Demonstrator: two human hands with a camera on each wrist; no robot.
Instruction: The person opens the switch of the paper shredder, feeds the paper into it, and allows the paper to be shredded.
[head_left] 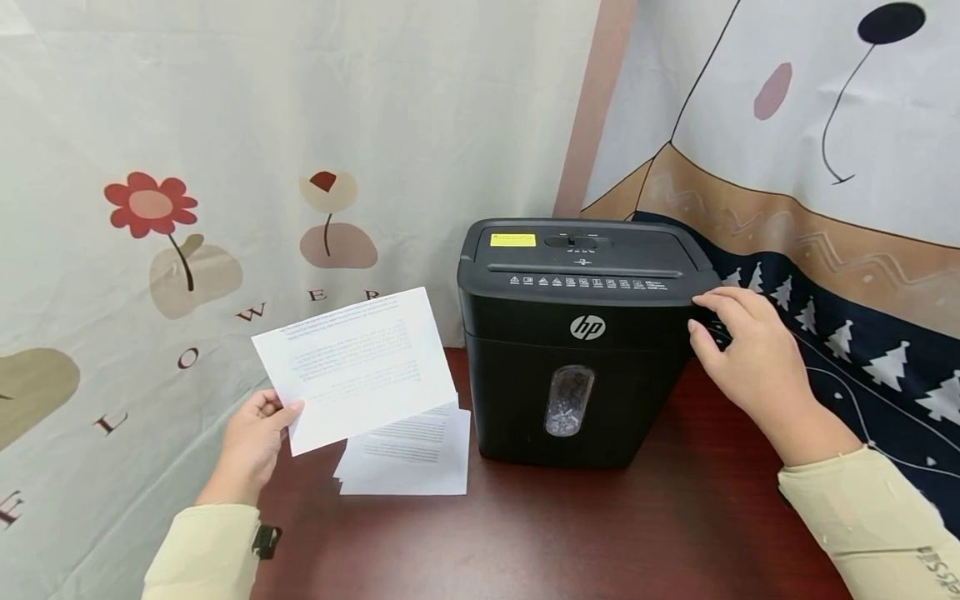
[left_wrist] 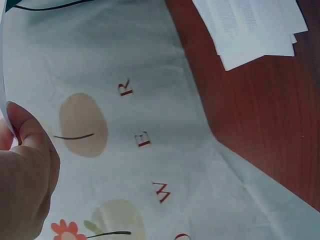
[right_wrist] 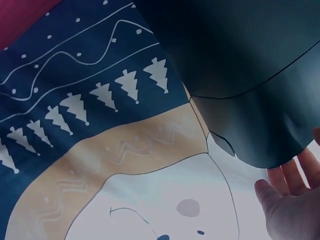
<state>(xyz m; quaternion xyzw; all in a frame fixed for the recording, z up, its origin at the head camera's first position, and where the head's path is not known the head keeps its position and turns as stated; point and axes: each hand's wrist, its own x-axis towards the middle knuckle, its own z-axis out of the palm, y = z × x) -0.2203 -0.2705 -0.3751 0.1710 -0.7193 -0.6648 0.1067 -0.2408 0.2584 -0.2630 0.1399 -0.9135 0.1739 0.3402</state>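
Note:
My left hand (head_left: 249, 442) (left_wrist: 27, 175) pinches one printed sheet of paper (head_left: 367, 379) by its lower left corner, thumb in front. The sheet is held up left of a black HP paper shredder (head_left: 517, 392) (right_wrist: 240, 65), its upper right part close to the machine's side. A few more printed sheets (head_left: 420, 477) (left_wrist: 255, 30) lie loosely stacked on the table, partly hidden behind the held one. My right hand (head_left: 757, 358) (right_wrist: 295, 205) touches the right edge of the shredder's lid with its fingertips, thumb lower and apart from the other fingers.
The shredder stands on a dark red-brown table (head_left: 547, 533) against patterned cloth (head_left: 450, 100). Its lid has a paper slot (head_left: 585, 272), a switch (head_left: 572, 242) and a yellow label (head_left: 513, 240). Paper bits (head_left: 567, 417) show through the front window.

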